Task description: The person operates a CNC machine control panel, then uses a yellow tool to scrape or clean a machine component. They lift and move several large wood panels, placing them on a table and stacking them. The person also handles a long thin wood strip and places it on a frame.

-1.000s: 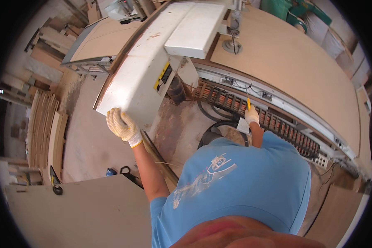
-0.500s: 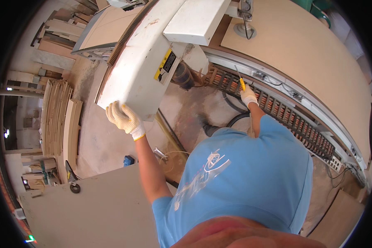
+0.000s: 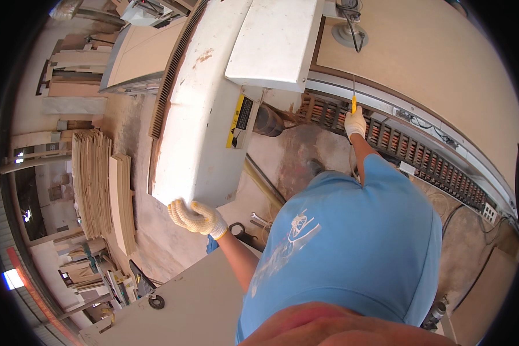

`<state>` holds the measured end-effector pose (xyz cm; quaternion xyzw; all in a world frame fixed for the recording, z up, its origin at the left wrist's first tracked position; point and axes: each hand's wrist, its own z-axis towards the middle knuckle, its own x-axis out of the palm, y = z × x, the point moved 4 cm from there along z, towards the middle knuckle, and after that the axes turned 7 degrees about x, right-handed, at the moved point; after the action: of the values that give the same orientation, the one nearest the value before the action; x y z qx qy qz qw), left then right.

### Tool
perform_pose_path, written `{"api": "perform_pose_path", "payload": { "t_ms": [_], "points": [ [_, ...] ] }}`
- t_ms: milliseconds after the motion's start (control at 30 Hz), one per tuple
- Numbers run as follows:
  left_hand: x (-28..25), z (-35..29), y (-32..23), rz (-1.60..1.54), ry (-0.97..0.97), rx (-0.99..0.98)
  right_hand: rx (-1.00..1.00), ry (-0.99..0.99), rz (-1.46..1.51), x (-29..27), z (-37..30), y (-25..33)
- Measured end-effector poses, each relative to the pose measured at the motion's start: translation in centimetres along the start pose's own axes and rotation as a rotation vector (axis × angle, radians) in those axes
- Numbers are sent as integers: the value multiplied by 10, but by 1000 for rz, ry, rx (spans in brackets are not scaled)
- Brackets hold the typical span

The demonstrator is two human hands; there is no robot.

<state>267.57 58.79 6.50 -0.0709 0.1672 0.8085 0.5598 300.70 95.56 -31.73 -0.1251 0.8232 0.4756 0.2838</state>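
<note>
My left hand [image 3: 199, 219], in a white knit glove with yellow trim, rests at the lower end of a long white machine housing [image 3: 193, 127]. Its fingers lie together and slightly bent, with the thumb apart; nothing is held in them. On the right, my gloved right hand [image 3: 355, 123] is closed round the yellow handle of a screwdriver [image 3: 354, 104]. The thin shaft points away from me, its tip over the metal edge of a machine bed [image 3: 379, 104]. Below that hand runs a dark cable chain [image 3: 409, 153]. A yellow and black label [image 3: 239, 121] sits on the housing's side.
Stacked boards [image 3: 92, 179] stand at the left. A grey panel [image 3: 184, 300] with a black ring [image 3: 156, 301] on it lies near me. A wrench [image 3: 260, 219] is beside my left forearm. A large tan board [image 3: 427, 63] covers the far right, under a round metal disc [image 3: 350, 36].
My view has shifted, and the housing appears lower and further right. My left hand has gone from the housing's corner to its bottom edge. The screwdriver now points more straight ahead.
</note>
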Motion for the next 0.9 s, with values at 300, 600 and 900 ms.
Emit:
{"api": "perform_pose_path", "payload": {
  "t_ms": [300,600,900],
  "points": [
    [16,-1,-6,9,-122,-201,-166,120,-91,-14,12,15],
    [16,4,0,34,-174,-227,-248,162,16,-35,26,-26],
    [16,6,14,71,-208,-84,-389,249,-20,-23,34,-17]
  ]
}}
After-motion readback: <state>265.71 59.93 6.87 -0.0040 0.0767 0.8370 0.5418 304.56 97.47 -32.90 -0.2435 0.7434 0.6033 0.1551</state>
